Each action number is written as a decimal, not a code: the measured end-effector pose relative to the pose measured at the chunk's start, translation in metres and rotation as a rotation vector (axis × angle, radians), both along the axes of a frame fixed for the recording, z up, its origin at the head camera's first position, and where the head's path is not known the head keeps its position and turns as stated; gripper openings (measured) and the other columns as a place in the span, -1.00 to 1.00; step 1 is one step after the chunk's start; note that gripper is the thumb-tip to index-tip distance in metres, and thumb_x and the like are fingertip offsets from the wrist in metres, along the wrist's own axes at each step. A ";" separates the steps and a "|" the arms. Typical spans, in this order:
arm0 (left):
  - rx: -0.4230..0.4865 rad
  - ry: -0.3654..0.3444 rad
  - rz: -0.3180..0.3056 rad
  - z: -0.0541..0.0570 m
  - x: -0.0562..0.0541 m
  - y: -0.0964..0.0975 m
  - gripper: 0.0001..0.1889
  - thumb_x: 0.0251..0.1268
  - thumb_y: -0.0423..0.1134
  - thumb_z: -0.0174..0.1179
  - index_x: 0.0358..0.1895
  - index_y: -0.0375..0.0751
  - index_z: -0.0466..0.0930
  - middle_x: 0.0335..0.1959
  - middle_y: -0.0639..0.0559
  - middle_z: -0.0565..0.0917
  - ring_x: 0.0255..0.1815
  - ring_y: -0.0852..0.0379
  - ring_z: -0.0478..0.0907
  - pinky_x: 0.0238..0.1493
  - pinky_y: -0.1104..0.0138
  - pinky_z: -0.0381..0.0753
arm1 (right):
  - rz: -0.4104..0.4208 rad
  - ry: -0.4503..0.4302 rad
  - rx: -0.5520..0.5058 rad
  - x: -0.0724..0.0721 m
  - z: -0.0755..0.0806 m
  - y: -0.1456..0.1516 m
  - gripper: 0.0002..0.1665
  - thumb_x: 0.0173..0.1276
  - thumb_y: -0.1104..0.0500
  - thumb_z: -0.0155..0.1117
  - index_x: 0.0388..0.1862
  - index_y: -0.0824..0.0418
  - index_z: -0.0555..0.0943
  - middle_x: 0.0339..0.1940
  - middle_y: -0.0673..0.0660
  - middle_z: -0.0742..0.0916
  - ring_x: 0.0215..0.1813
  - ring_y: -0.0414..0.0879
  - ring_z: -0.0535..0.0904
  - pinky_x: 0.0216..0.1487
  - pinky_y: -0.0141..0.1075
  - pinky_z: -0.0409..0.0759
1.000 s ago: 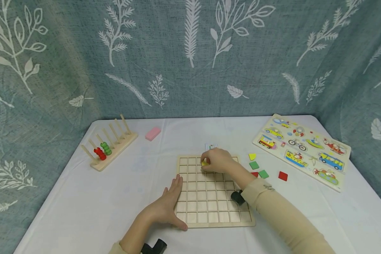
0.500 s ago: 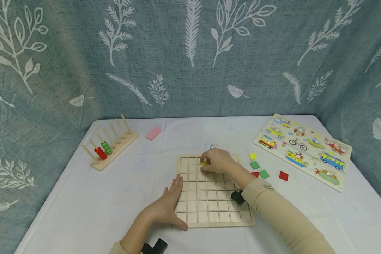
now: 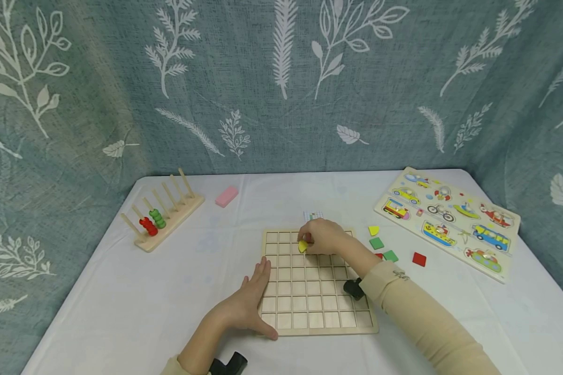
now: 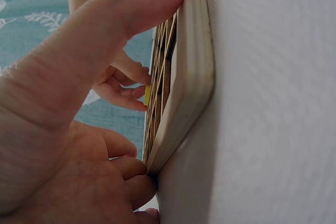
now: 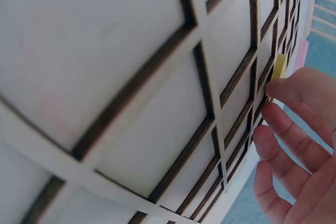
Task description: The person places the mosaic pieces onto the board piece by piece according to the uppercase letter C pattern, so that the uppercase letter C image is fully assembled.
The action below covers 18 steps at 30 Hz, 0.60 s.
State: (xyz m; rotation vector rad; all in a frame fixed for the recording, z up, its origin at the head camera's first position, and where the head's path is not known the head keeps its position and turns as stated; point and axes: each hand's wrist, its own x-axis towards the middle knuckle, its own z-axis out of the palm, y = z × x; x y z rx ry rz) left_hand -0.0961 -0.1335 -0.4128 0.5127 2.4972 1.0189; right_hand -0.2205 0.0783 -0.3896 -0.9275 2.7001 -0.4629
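A wooden grid board point(image 3: 319, 332) lies flat at the middle of the table. My left hand point(image 3: 244, 307) rests spread along the board's left edge; in the left wrist view its thumb point(image 4: 157, 3) presses on the near corner. Over the far rows, my right hand point(image 3: 323, 237) pinches a small yellow tile point(image 3: 302, 246). The right wrist view shows this yellow tile point(image 5: 279, 67) standing up from the grid beside the thumb tip. A small patterned card point(image 3: 313, 215) sits just beyond the right hand.
Right of the board lie another yellow tile point(image 3: 373, 230), green tiles point(image 3: 377, 243) and a red tile point(image 3: 419, 259). A vehicle puzzle board point(image 3: 445, 221) is at the back right. A peg rack point(image 3: 178, 219) with red and green beads and a pink block point(image 3: 227, 197) stand at the left.
The right hand has shifted slightly to the right, and more of the yellow tile now shows at its fingertips. The left hand and the board stay where they were.
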 end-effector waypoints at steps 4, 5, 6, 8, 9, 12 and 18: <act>0.001 -0.005 -0.004 0.001 0.000 0.000 0.46 -0.60 -0.04 0.60 0.40 -0.46 -0.31 0.42 -0.29 -0.35 0.43 -0.16 -0.37 0.34 -0.08 -0.26 | -0.005 0.005 0.003 0.000 0.000 -0.001 -0.78 0.06 0.21 0.38 -0.24 0.12 0.67 -0.46 -0.09 0.60 -0.36 -0.22 0.47 -0.31 -0.32 0.48; 0.002 -0.004 -0.006 0.001 0.001 0.000 0.46 -0.60 -0.04 0.60 0.40 -0.46 -0.31 0.42 -0.29 -0.35 0.43 -0.16 -0.37 0.34 -0.08 -0.26 | -0.011 0.003 0.004 0.000 0.000 -0.001 -0.78 0.05 0.19 0.40 -0.26 0.12 0.68 -0.47 -0.09 0.60 -0.36 -0.22 0.47 -0.31 -0.32 0.48; 0.003 -0.004 -0.007 0.001 0.001 0.000 0.46 -0.59 -0.04 0.60 0.40 -0.46 -0.31 0.42 -0.29 -0.36 0.43 -0.16 -0.37 0.34 -0.09 -0.26 | -0.018 -0.001 0.005 0.000 0.000 -0.002 -0.78 0.04 0.18 0.41 -0.28 0.12 0.68 -0.47 -0.10 0.60 -0.36 -0.22 0.47 -0.31 -0.33 0.47; 0.008 -0.005 -0.009 0.001 0.001 0.000 0.45 -0.59 -0.04 0.60 0.39 -0.46 -0.31 0.42 -0.29 -0.36 0.43 -0.16 -0.38 0.34 -0.09 -0.27 | -0.032 -0.012 0.003 0.000 0.000 -0.003 -0.79 0.03 0.15 0.42 -0.31 0.12 0.68 -0.48 -0.10 0.60 -0.37 -0.22 0.47 -0.32 -0.33 0.47; 0.010 -0.004 -0.009 0.001 0.001 0.000 0.45 -0.59 -0.04 0.60 0.39 -0.46 -0.31 0.42 -0.29 -0.36 0.43 -0.16 -0.38 0.34 -0.09 -0.27 | -0.039 -0.016 0.003 0.000 0.000 -0.004 -0.80 0.02 0.14 0.43 -0.32 0.12 0.67 -0.48 -0.10 0.60 -0.37 -0.22 0.47 -0.32 -0.33 0.48; 0.014 -0.003 -0.011 0.001 0.001 -0.001 0.46 -0.59 -0.04 0.60 0.39 -0.47 -0.31 0.42 -0.29 -0.36 0.43 -0.16 -0.38 0.33 -0.09 -0.27 | -0.058 -0.023 0.008 0.001 0.001 -0.005 -0.81 0.01 0.13 0.43 -0.35 0.11 0.67 -0.48 -0.11 0.61 -0.36 -0.22 0.47 -0.31 -0.32 0.48; 0.016 -0.004 -0.006 0.000 0.001 -0.001 0.46 -0.61 -0.04 0.60 0.39 -0.46 -0.31 0.42 -0.29 -0.36 0.43 -0.16 -0.38 0.33 -0.10 -0.27 | -0.076 -0.020 0.020 0.002 0.000 -0.006 -0.81 0.03 0.11 0.43 -0.35 0.10 0.67 -0.47 -0.12 0.61 -0.35 -0.23 0.48 -0.30 -0.32 0.48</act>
